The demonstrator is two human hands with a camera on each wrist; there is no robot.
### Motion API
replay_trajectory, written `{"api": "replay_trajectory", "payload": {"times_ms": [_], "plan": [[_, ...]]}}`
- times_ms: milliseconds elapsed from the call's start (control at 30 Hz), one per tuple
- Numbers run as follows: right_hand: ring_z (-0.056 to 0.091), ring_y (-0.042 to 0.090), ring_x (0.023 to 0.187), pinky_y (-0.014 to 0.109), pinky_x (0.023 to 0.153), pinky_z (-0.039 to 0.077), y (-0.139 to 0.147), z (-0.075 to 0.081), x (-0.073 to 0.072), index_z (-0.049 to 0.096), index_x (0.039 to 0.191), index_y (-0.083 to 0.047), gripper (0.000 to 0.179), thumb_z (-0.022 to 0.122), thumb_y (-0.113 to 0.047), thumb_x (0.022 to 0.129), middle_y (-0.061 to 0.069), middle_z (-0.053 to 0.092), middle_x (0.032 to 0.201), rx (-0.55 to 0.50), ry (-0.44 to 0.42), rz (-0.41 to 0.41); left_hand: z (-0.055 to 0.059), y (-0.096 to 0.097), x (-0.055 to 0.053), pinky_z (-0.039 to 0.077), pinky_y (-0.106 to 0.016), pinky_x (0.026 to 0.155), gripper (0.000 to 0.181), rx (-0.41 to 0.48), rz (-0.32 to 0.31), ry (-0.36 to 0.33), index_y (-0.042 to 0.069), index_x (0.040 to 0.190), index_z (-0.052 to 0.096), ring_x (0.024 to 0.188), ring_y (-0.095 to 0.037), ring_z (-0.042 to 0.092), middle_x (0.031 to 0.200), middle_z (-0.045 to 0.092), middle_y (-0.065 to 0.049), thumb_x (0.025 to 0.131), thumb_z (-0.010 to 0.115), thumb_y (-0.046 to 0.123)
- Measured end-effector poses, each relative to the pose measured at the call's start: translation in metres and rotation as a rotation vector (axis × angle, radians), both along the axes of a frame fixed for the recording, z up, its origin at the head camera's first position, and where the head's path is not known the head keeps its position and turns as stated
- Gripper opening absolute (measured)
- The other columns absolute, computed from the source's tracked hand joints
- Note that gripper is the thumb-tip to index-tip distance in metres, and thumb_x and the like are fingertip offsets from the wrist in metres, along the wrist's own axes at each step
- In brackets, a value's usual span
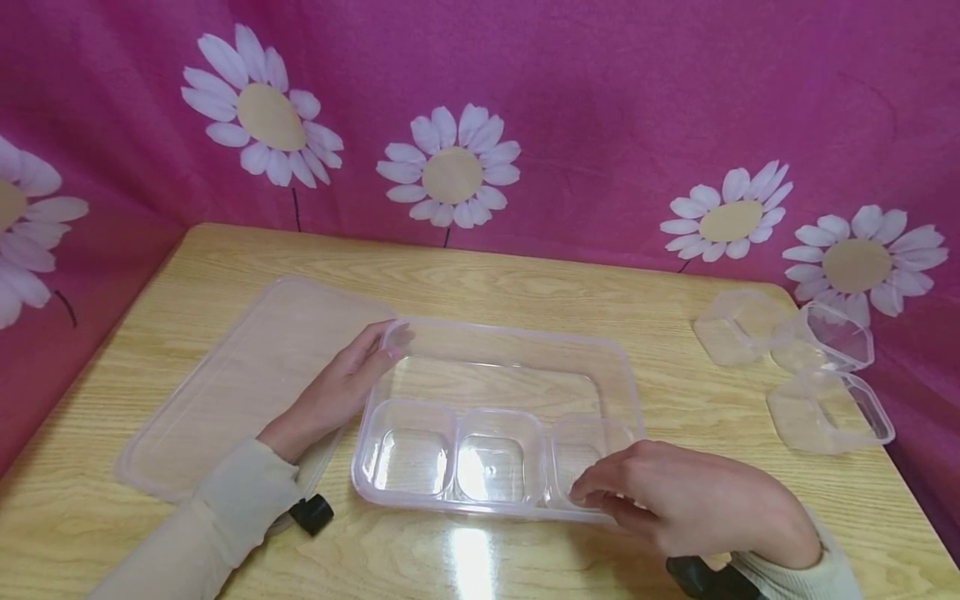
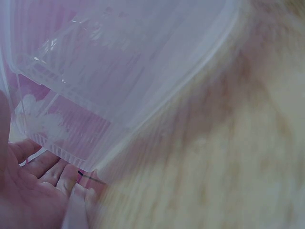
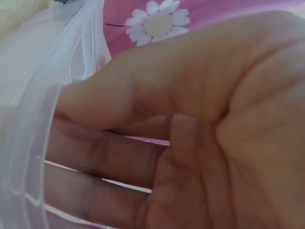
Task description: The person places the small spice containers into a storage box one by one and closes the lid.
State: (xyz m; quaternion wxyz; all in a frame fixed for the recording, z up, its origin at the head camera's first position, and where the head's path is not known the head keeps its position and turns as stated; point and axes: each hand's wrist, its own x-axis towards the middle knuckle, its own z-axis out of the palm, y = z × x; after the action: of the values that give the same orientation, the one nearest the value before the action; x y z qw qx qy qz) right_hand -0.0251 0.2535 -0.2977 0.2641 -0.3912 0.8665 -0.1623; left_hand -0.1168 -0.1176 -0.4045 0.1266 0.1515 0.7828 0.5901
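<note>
A large clear plastic food container sits at the table's middle, with two small clear cups side by side along its front: a left cup and a middle cup. At the container's front right corner my right hand pinches a third small cup between thumb and fingers; its near wall is hidden behind the fingers. My left hand holds the container by its left rim near the back corner. In the left wrist view, fingers curl close to the container's wall.
A flat translucent lid lies on the left, partly beneath my left forearm. At the right edge of the table stand more clear cups: a back one, another beside it, and a front one. A pink flowered cloth hangs behind.
</note>
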Motion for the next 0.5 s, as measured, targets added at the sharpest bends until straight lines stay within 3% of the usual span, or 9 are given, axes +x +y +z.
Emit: {"api": "replay_trajectory", "payload": {"times_ms": [500], "plan": [[0.055,-0.008,0.082,0.018,0.077,0.058,-0.0011,0.0016,0.0005,0.073,0.117,-0.024,0.020,0.066,-0.014,0.100,-0.019,0.070,0.103,-0.015,0.003,-0.005,0.0002,0.0002,-0.0003,0.026,-0.052,0.131,0.048,0.002,0.002,-0.003,0.016,0.158,0.036,0.154,-0.030,0.040,0.161,0.048,-0.011,0.113,0.040,0.033]]}}
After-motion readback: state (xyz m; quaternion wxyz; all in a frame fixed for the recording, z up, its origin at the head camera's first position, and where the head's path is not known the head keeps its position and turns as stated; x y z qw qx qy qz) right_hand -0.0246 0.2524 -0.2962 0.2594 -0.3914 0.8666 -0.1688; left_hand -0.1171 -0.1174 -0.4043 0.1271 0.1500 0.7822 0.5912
